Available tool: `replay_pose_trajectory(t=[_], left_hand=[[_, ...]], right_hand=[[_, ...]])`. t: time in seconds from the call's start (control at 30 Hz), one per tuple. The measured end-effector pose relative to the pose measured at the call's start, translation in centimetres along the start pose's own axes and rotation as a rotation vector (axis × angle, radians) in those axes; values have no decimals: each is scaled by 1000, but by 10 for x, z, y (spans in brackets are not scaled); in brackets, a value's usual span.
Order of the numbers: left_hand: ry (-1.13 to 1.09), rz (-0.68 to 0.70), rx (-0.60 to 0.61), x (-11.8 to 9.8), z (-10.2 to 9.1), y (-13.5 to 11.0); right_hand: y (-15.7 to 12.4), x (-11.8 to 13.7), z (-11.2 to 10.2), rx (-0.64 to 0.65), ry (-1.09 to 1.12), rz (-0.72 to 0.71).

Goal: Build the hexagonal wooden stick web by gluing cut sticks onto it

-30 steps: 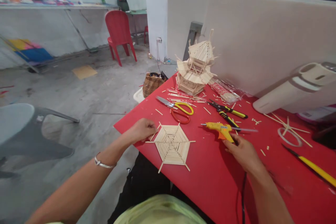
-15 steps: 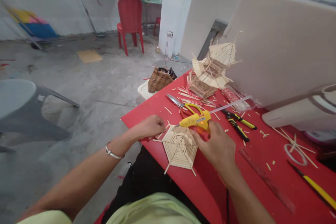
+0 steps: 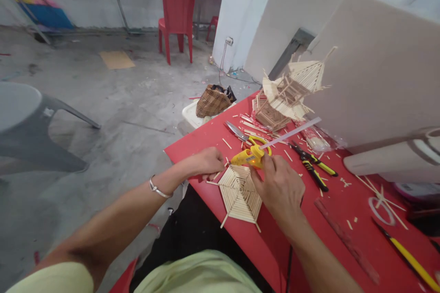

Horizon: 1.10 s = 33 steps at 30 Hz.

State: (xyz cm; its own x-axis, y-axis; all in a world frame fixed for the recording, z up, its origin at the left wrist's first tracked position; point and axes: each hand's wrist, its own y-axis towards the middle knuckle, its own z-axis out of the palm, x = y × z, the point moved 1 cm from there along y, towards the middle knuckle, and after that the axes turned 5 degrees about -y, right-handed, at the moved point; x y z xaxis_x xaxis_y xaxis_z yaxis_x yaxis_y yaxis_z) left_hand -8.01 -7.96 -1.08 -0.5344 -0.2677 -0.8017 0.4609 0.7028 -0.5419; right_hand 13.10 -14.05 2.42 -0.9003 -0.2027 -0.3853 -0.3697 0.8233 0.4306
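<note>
Right hand [image 3: 280, 187] wraps the yellow glue gun [image 3: 249, 155], nozzle over the stick hexagon [image 3: 240, 194] at the red worktop's [image 3: 184, 151] near edge. Left hand [image 3: 206, 162], fingers curled together, rests at the hexagon's left corner.

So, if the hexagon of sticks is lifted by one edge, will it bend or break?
The stick hexagon looks light, being only thin sticks. It is probably stiff, since spokes cross it under the rings. The protruding spoke ends may snap if pushed.
</note>
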Motion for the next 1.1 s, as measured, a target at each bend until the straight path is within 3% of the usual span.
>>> replay_pose_trajectory(t=[0.3, 1.1], left_hand=[[14, 11, 8, -4, -1, 0], [168, 32, 131, -6, -9, 19]], right_hand=[[1, 3, -4, -77, -42, -34], [5, 0, -8, -78, -84, -85]])
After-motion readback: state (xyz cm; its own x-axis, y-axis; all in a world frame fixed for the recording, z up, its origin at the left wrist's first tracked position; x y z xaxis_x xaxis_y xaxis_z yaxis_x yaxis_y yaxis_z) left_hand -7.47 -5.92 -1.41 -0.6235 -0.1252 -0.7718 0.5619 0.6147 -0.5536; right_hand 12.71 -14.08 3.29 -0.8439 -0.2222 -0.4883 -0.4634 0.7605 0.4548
